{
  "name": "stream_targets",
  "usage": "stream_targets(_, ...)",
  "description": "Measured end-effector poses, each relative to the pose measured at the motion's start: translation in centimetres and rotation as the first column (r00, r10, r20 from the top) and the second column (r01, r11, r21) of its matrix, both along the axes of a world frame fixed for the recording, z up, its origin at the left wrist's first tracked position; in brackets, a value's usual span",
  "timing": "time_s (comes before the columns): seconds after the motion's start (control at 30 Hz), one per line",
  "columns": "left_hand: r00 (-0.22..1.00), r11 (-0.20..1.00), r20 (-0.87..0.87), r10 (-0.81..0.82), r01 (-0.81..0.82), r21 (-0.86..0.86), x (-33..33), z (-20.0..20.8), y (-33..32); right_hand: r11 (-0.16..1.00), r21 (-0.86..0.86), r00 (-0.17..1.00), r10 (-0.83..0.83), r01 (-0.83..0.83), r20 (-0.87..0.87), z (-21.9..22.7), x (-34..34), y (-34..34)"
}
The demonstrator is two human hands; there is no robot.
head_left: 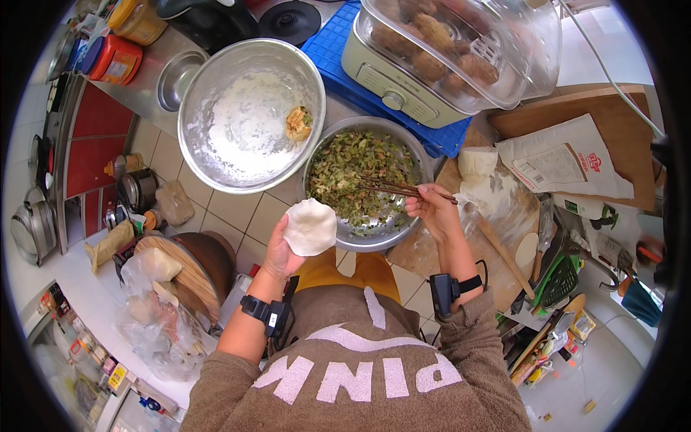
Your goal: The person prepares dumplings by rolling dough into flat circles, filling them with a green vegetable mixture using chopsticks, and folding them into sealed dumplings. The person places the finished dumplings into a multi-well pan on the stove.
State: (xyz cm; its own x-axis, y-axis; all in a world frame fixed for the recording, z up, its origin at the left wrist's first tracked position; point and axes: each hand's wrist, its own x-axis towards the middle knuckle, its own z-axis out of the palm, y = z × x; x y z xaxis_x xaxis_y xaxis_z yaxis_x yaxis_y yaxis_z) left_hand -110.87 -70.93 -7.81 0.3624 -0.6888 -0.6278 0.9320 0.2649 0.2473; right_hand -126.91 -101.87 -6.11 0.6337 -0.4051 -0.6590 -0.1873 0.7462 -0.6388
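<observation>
A round, flat dough wrapper (311,227) rests on my left hand (279,248), which grips it at its left edge. My right hand (432,207) is closed around a pair of brown chopsticks (392,187). Their tips reach into a chopped green vegetable filling (353,169) in a metal bowl (423,160). The wrapper is held over that bowl's near left side. Beyond it to the left, a larger metal bowl (188,140) has white flour over its bottom and one filled, pinched dumpling (298,123) at its right side.
On the right, a floury board (461,234) bears a lump of dough (477,163), a rolling pin (504,261) and another wrapper (527,250). An electric steamer (392,93) with brown food under a clear lid stands at the back. A red-lidded jar (114,59) is far left.
</observation>
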Motion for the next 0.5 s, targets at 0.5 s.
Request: stream_targets(0.5, 0.991, 0.958, -0.129, 0.021, -0.057, -0.280, 1.1, 3.4, -12.2, 0.863, -0.504, 0.999, 0.050, -0.037, 0.011, 11.7, -2.0, 1.8)
